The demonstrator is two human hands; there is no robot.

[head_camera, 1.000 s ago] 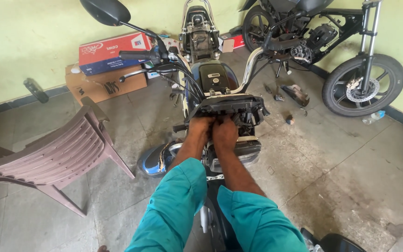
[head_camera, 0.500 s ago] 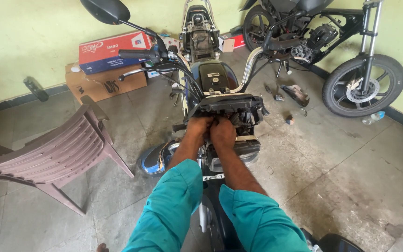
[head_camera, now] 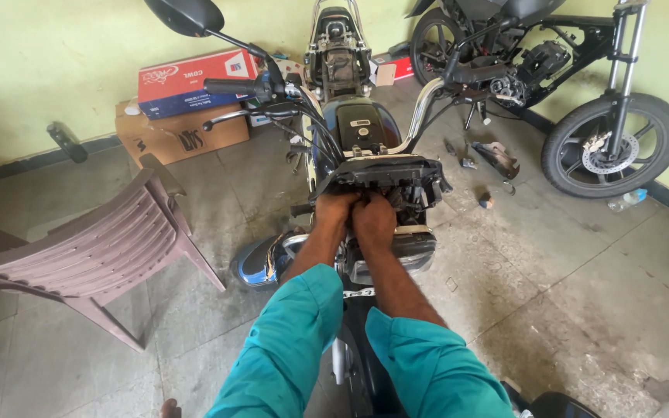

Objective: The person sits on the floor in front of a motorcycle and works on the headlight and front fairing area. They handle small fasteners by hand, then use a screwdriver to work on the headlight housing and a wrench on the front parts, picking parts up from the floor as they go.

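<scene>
I am looking down over the front of a motorcycle. Its black headlight housing [head_camera: 385, 172] is open and faces me, above the headlight lens [head_camera: 396, 255]. My left hand [head_camera: 334, 212] and my right hand [head_camera: 375, 221] are pressed side by side at the lower edge of the housing. The fingers of both hands curl into the dark wiring [head_camera: 363, 199] inside it, and their tips are partly hidden. My teal sleeves fill the bottom of the view. Beyond the housing lie the fuel tank [head_camera: 361, 124] and the handlebar [head_camera: 235, 87] with a mirror [head_camera: 183, 15].
A brown plastic chair [head_camera: 90, 251] stands to the left. Cardboard boxes [head_camera: 183, 131] sit by the wall, with a red and blue box [head_camera: 195, 77] on top. A stripped motorcycle [head_camera: 582, 93] stands at the right, with small parts [head_camera: 497, 159] and a plastic bottle [head_camera: 627, 200] on the floor.
Both hands stay together at the housing, with only small finger movement. The view has shifted slightly.
</scene>
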